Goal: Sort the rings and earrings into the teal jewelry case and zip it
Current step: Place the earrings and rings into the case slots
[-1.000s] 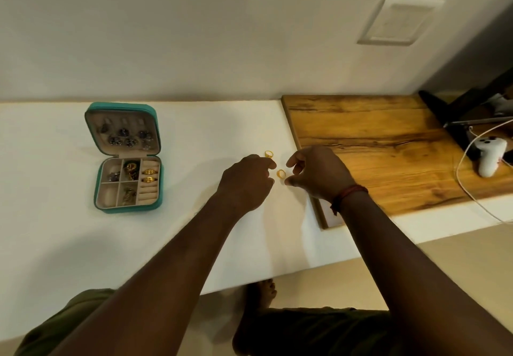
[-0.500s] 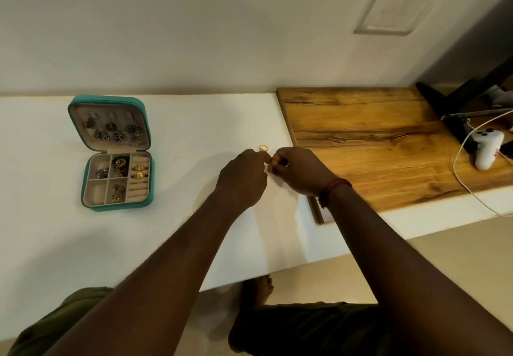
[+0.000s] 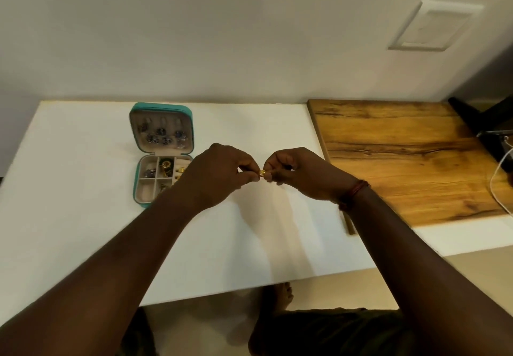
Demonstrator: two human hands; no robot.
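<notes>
A teal jewelry case lies open on the white table, lid tilted back with dark earrings pinned inside and gold pieces in the tray compartments. My left hand and my right hand meet above the table just right of the case. Both pinch a small gold ring between their fingertips. My left wrist hides the case's near right corner.
A wooden board lies on the table's right part. A white cable and dark gear sit at the far right edge. A wall plate is on the wall above. A bare foot shows under the table's front edge.
The two rings that lay on the table are gone from it; both hands came together and lifted, now pinching a gold ring. The view shifted, so the case appears nearer the hands.
</notes>
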